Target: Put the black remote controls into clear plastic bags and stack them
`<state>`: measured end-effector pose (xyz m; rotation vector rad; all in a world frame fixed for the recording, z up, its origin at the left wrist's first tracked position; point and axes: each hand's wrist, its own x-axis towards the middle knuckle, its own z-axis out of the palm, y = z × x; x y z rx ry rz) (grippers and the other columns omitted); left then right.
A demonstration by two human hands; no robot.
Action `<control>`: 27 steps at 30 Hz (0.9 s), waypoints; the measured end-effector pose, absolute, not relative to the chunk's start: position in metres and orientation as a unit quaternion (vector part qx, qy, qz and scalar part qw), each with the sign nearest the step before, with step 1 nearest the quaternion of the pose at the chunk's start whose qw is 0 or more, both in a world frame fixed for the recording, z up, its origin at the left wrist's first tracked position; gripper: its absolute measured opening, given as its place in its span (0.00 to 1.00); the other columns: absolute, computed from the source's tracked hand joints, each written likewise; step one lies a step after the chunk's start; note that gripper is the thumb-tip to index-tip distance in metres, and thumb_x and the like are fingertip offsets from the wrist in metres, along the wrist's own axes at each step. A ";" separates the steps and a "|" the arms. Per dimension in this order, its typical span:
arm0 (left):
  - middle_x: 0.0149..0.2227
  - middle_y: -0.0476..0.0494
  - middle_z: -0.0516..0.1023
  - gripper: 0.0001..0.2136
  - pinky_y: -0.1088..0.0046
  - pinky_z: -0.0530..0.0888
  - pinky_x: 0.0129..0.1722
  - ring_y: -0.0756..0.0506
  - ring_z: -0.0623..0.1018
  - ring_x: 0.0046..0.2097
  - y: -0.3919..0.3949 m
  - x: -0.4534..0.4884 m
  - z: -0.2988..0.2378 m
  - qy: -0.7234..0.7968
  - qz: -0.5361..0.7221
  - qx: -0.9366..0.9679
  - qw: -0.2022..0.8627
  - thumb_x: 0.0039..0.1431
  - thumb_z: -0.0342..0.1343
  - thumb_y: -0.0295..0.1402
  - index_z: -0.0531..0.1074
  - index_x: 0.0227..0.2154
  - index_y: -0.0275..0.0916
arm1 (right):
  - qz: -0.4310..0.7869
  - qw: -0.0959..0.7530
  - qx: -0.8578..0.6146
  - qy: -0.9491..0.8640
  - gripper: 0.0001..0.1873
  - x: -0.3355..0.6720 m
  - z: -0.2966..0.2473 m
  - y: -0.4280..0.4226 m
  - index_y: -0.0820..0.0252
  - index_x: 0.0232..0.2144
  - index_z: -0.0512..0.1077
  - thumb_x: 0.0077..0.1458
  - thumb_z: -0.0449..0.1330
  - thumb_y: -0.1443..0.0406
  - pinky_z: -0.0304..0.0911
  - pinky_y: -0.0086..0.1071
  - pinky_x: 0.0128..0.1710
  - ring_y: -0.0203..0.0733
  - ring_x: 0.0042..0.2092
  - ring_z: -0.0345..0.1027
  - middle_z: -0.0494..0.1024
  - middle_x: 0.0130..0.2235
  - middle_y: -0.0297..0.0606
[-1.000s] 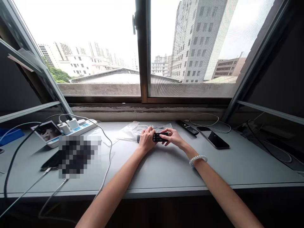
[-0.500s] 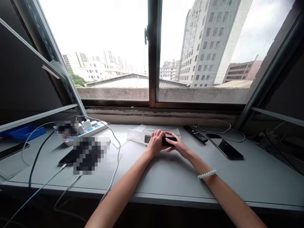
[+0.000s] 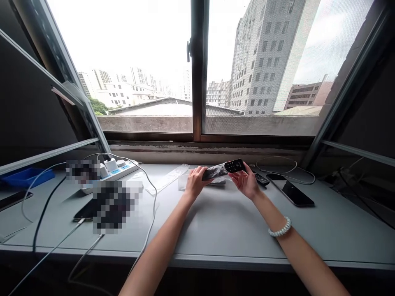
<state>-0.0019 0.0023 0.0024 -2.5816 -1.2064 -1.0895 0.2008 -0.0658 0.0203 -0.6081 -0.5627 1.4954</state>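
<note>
A black remote control is held up above the desk, tilted with its right end higher. Clear plastic film covers its left part, while the buttons on the right part show bare. My left hand is closed around the wrapped left end. At the other end, my right hand grips the remote between thumb and fingers, palm turned partly up. Below and behind them, clear plastic bags lie on the desk. A second black remote rests just right of my right hand, partly hidden by it.
On the grey desk, a black phone lies at the right with a white cable behind it. A white power strip, cables and a blue tray are at the left. Blurred patches hide some items there. A window stands behind.
The remote has been lifted and tilted, its right end raised. My right hand has moved right to that end and turned its palm up; plastic film now shows on the left part.
</note>
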 end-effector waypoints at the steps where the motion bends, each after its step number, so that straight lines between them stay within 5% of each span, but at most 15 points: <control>1: 0.40 0.47 0.72 0.14 0.69 0.66 0.43 0.45 0.72 0.42 0.002 -0.001 0.002 -0.392 -0.361 -0.845 0.044 0.54 0.57 0.39 0.66 0.43 0.43 | 0.661 0.654 -0.266 -0.252 0.20 0.200 0.020 -0.066 0.61 0.42 0.72 0.59 0.48 0.56 0.69 0.23 0.23 0.35 0.29 0.73 0.79 0.32 0.37; 10: 0.39 0.48 0.72 0.20 0.71 0.66 0.44 0.45 0.71 0.42 -0.007 0.002 0.004 -0.368 -0.363 -0.854 0.054 0.52 0.59 0.37 0.64 0.48 0.42 | 0.592 0.640 -0.354 -0.339 0.21 0.198 0.011 -0.063 0.50 0.46 0.70 0.47 0.63 0.61 0.64 0.18 0.20 0.25 0.20 0.59 0.71 0.26 0.27; 18: 0.38 0.47 0.70 0.25 0.68 0.64 0.45 0.45 0.69 0.41 -0.013 -0.003 0.016 -0.343 -0.308 -0.882 0.095 0.57 0.54 0.38 0.58 0.57 0.43 | 0.571 0.565 -0.458 -0.382 0.29 0.195 0.009 -0.064 0.58 0.45 0.70 0.38 0.68 0.56 0.51 0.19 0.16 0.24 0.19 0.46 0.60 0.20 0.25; 27: 0.39 0.47 0.71 0.24 0.68 0.63 0.47 0.45 0.70 0.43 -0.017 0.005 0.002 -0.337 -0.303 -0.891 0.028 0.55 0.56 0.40 0.61 0.55 0.47 | 0.446 0.495 -0.550 -0.504 0.29 0.195 0.003 -0.065 0.62 0.38 0.73 0.36 0.65 0.48 0.53 0.24 0.19 0.26 0.19 0.48 0.64 0.20 0.29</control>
